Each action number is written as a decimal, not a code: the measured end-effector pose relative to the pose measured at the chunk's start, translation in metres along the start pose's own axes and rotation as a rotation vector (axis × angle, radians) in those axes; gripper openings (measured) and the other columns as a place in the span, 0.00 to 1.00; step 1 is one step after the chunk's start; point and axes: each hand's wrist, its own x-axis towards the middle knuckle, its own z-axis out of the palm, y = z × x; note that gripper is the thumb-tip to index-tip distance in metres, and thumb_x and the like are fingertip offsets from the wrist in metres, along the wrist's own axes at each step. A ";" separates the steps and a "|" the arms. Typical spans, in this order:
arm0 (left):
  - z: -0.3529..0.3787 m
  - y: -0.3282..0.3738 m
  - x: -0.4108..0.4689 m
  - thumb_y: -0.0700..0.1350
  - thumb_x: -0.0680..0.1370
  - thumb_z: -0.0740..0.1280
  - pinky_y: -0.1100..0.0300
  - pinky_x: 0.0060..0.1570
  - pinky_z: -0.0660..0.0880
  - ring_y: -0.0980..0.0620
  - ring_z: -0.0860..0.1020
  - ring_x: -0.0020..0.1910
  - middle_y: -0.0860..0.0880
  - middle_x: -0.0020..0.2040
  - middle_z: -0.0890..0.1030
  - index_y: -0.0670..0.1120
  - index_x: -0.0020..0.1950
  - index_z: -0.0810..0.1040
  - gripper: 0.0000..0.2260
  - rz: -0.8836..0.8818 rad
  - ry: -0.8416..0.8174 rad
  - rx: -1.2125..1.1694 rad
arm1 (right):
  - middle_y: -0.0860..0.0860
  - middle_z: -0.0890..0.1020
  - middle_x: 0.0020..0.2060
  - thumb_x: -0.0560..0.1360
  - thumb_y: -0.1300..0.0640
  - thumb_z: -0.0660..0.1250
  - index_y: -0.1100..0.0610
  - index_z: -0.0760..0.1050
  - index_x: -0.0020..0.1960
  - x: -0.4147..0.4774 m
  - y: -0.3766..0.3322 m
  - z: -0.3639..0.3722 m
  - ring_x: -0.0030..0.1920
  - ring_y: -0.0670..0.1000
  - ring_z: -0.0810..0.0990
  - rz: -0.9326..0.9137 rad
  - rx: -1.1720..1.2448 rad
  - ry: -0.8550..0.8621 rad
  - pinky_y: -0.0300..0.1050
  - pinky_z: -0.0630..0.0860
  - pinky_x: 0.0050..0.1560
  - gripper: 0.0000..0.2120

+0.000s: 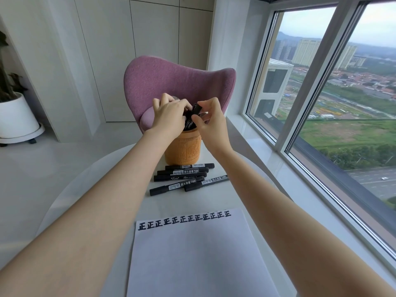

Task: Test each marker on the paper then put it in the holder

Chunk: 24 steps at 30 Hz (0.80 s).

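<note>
Reaching over the round white table (pixel 85 179), both hands meet above the orange carved cylindrical holder (pixel 184 148), which stands on the far part of the tabletop. From my feed, the right hand (pixel 211 118) pinches a slim black marker (pixel 196 110) near its upper end, thumb and curled fingers closed on it. The marker is tilted, with its lower part down among the bunch of black markers (pixel 189 123) standing in the holder. The left hand (pixel 169 113) has fingers and thumb curled round the top of that bunch and hides most of it, so I cannot count them.

Five loose black markers with white labels (pixel 182 175) lie side by side on the table just in front of the holder's base, pointing roughly left to right. Nearer me lies a white sheet of paper (pixel 192 254) with a row of bold black characters (pixel 184 219) along its far edge. A pink upholstered chair (pixel 162 80) rises behind the holder, partly covered by the hands. A large window (pixel 342 93) fills the right side, and a white plant pot (pixel 17 116) sits on the floor at the left.
</note>
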 end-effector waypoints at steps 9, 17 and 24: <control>0.004 -0.006 0.007 0.45 0.77 0.66 0.54 0.55 0.58 0.48 0.66 0.61 0.49 0.55 0.78 0.48 0.55 0.76 0.08 -0.036 0.100 -0.099 | 0.37 0.74 0.45 0.74 0.66 0.66 0.56 0.69 0.53 0.000 -0.001 -0.002 0.44 0.47 0.75 -0.031 0.003 0.017 0.53 0.76 0.50 0.11; 0.008 -0.014 0.002 0.45 0.79 0.62 0.58 0.50 0.56 0.47 0.67 0.61 0.50 0.55 0.80 0.52 0.57 0.79 0.10 -0.026 0.196 -0.156 | 0.47 0.75 0.52 0.75 0.60 0.67 0.55 0.77 0.53 -0.002 0.003 0.009 0.40 0.46 0.74 -0.134 -0.253 -0.047 0.46 0.73 0.40 0.07; 0.008 -0.012 -0.012 0.43 0.79 0.61 0.57 0.56 0.62 0.46 0.68 0.60 0.48 0.58 0.79 0.49 0.59 0.79 0.11 -0.001 0.229 -0.232 | 0.48 0.71 0.47 0.76 0.65 0.63 0.54 0.79 0.58 -0.005 0.000 0.002 0.43 0.48 0.73 -0.080 -0.176 -0.079 0.53 0.76 0.51 0.14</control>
